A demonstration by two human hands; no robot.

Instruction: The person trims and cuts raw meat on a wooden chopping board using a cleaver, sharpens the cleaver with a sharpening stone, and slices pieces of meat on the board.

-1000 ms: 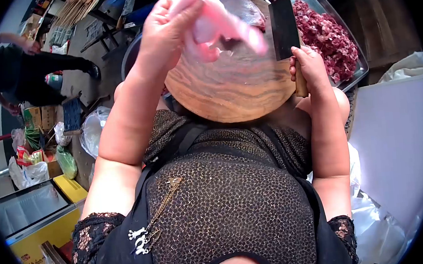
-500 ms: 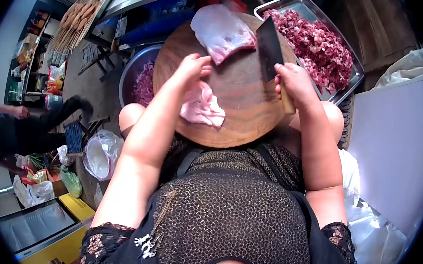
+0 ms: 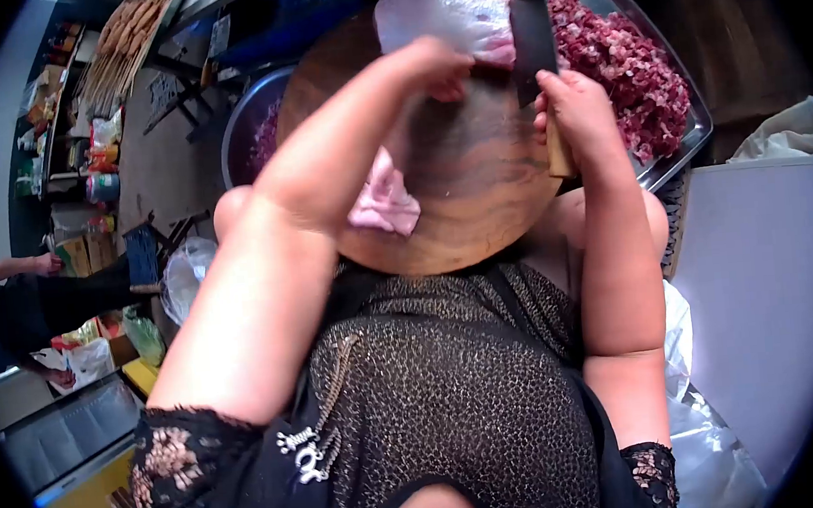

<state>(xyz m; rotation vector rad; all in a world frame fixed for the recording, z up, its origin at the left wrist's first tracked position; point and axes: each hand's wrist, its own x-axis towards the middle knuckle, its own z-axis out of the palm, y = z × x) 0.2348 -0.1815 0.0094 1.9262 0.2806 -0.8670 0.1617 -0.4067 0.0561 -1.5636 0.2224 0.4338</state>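
"Round and dark-grained, the board (image 3: 465, 211) takes up the middle of the room's view, with a tray (image 3: 700, 131) of chopped meat (image 3: 622, 75) on the right. What has just changed there?"

"Mostly the left hand (image 3: 440, 67). One second ago it held the small piece (image 3: 389, 203) up in the air. That piece now lies, let go, on the near left part of the board, and the hand has crossed to the slab (image 3: 449, 10) at the far edge."

"Does it have hold of the slab?"

"Nobody could tell. The hand is blurred at the slab's near side, and the finger contact is hidden."

"And the right hand (image 3: 575, 112)?"

"Its fingers are clenched round the handle of the cleaver (image 3: 533, 43), just as before. The blade stands beside the slab's right end; touching or not is unclear."

"So what does the change mean?"

"Probably that attention has passed from the piece to the slab, with the cleaver kept at hand."
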